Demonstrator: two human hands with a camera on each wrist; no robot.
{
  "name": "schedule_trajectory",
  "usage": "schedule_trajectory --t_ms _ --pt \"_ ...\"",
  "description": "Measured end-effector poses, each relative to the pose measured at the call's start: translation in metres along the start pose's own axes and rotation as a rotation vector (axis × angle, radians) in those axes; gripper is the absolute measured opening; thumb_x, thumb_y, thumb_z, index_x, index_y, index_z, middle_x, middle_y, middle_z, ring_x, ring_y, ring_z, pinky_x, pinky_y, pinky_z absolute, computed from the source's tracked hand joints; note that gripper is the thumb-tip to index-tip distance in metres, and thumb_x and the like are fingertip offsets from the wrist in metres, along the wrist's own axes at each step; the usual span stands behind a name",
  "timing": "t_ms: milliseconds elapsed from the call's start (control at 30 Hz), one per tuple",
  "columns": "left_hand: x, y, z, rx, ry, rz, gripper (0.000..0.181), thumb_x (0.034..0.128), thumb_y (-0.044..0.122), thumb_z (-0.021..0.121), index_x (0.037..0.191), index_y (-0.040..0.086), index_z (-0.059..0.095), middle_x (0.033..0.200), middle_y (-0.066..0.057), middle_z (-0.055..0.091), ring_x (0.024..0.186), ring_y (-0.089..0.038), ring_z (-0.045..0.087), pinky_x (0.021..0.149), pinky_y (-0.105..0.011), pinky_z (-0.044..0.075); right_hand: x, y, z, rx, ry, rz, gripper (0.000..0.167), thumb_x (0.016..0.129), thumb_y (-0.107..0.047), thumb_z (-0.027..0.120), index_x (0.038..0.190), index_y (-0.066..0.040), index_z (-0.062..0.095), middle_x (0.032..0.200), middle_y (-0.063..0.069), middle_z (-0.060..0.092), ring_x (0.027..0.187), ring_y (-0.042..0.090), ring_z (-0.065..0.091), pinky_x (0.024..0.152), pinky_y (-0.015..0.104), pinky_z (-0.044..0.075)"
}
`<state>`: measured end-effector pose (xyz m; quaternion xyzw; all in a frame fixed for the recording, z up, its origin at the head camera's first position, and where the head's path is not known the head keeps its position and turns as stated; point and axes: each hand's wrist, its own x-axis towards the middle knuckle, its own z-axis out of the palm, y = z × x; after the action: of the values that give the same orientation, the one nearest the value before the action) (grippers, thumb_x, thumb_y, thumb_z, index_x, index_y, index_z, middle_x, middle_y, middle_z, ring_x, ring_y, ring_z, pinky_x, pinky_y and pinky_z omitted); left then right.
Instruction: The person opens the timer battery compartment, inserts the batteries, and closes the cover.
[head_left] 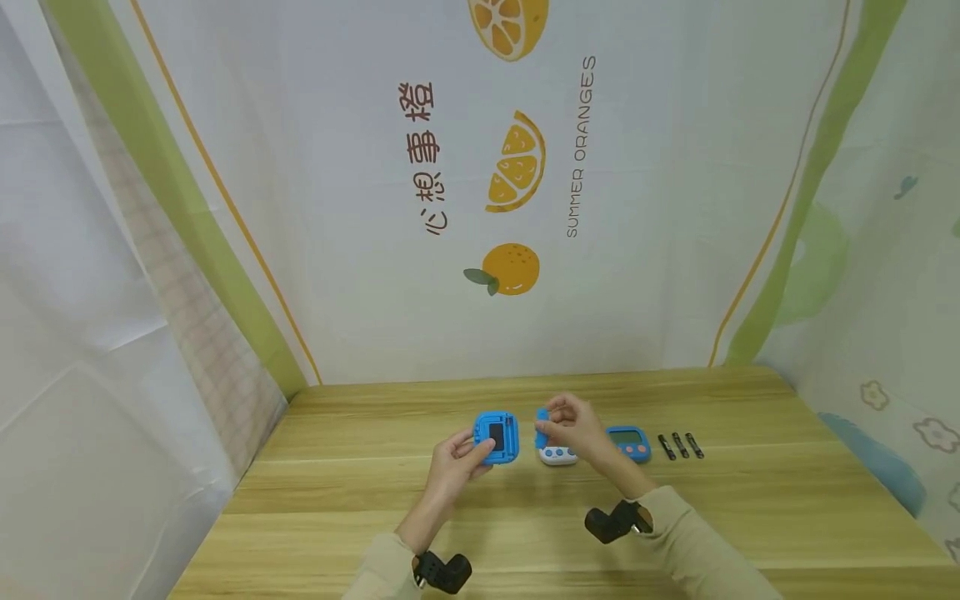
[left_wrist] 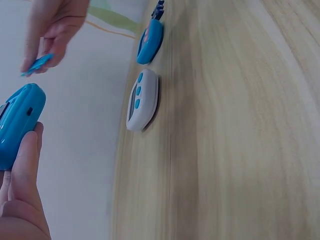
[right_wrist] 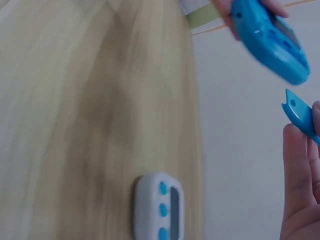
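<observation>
My left hand (head_left: 453, 462) grips a blue digital timer (head_left: 482, 422) above the table, its back with the uncovered battery slot turned up and the thumb across it. Whether a battery lies in the slot is too small to tell. To its right, my right hand (head_left: 573, 425) pinches a blue battery cover (head_left: 542, 429) between thumb and fingers, apart from the timer. In the right wrist view the cover (right_wrist: 300, 112) appears as a thin curved strip beneath the timer (right_wrist: 270, 42). A white timer (head_left: 558, 456) with blue buttons lies below the right hand.
Another blue timer (head_left: 630, 443) with orange buttons lies right of the white one, partly behind my right wrist. Three dark batteries (head_left: 680, 446) lie in a row further right. The wooden table (head_left: 337, 500) meets a printed cloth (head_left: 360, 333) at the back.
</observation>
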<state>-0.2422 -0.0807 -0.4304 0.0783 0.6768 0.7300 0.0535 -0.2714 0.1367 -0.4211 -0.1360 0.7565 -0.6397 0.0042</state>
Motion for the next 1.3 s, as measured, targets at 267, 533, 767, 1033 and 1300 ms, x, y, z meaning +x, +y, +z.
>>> schedule_trajectory --t_ms 267,533,767,1033,1300 --pt "0.002 0.004 -0.005 -0.037 0.002 -0.011 0.051 0.0853 0.013 0.06 0.126 -0.011 0.04 0.104 -0.023 0.059 0.081 -0.018 0.064 0.072 -0.028 0.052 -0.011 0.033 0.006 -0.046 -0.144 0.01 0.025 0.081 -0.001 0.062 0.099 0.012 0.05 0.073 0.008 0.06 0.065 0.021 0.06 0.062 0.042 0.054" --pt "-0.011 0.028 0.001 -0.045 0.0 -0.002 0.048 0.086 0.008 0.058 0.125 -0.013 0.039 0.104 -0.025 0.059 0.08 -0.016 0.064 0.074 -0.029 0.052 -0.027 0.058 0.024 -0.118 -0.208 0.04 0.022 0.079 0.0 0.064 0.095 0.008 0.051 0.073 0.004 0.056 0.064 0.015 0.055 0.054 0.03 0.053" --pt "-0.012 0.028 0.002 -0.05 -0.007 -0.008 0.049 0.0857 0.009 0.058 0.126 -0.012 0.039 0.104 -0.024 0.059 0.079 -0.015 0.064 0.072 -0.027 0.052 -0.03 0.062 0.027 -0.146 -0.24 0.061 0.018 0.076 0.002 0.065 0.089 0.008 0.054 0.071 0.003 0.055 0.062 0.012 0.053 0.051 0.024 0.051" --pt "-0.015 0.027 0.003 -0.044 -0.016 -0.009 0.048 0.0862 0.009 0.057 0.125 -0.013 0.039 0.104 -0.025 0.059 0.079 -0.016 0.064 0.073 -0.028 0.052 -0.028 0.062 0.029 -0.292 -0.274 -0.072 0.016 0.072 0.0 0.07 0.081 0.008 0.06 0.071 0.002 0.057 0.062 0.003 0.05 0.053 0.016 0.046" --pt "-0.013 0.025 0.003 -0.031 -0.023 -0.002 0.048 0.0864 0.01 0.057 0.125 -0.013 0.039 0.104 -0.025 0.059 0.08 -0.016 0.063 0.074 -0.029 0.052 -0.026 0.073 0.025 -0.251 -0.296 -0.181 0.025 0.073 -0.018 0.073 0.08 0.003 0.062 0.069 -0.003 0.057 0.061 0.004 0.052 0.052 0.02 0.048"
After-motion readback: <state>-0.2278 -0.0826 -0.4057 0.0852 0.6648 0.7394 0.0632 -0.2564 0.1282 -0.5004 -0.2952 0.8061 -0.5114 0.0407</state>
